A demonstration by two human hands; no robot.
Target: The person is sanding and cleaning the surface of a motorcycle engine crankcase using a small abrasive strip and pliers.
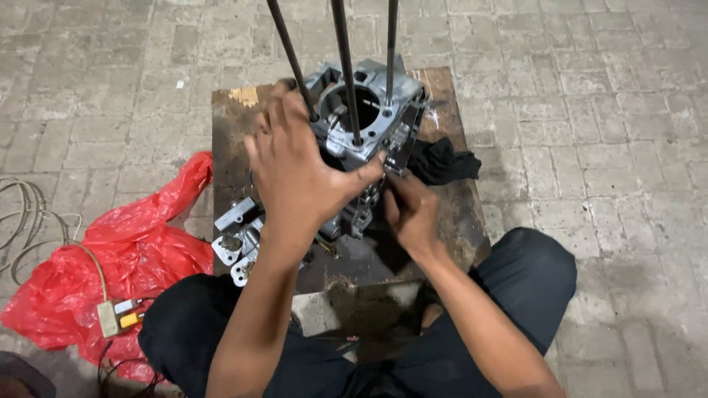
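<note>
Together, left hand [299, 173] and right hand [411, 214] grip engine case [369, 110] beside red bag [125, 258]

Three long studs [345, 66] are rising from the engine case [369, 110], blocking approach from directly above its bore. A black rag [441, 161] is lying at the case's right; loose metal parts [237, 234], possibly covers, are crowding the board's [457, 214] left edge. The paving [605, 96] to the right is lying open.
</note>
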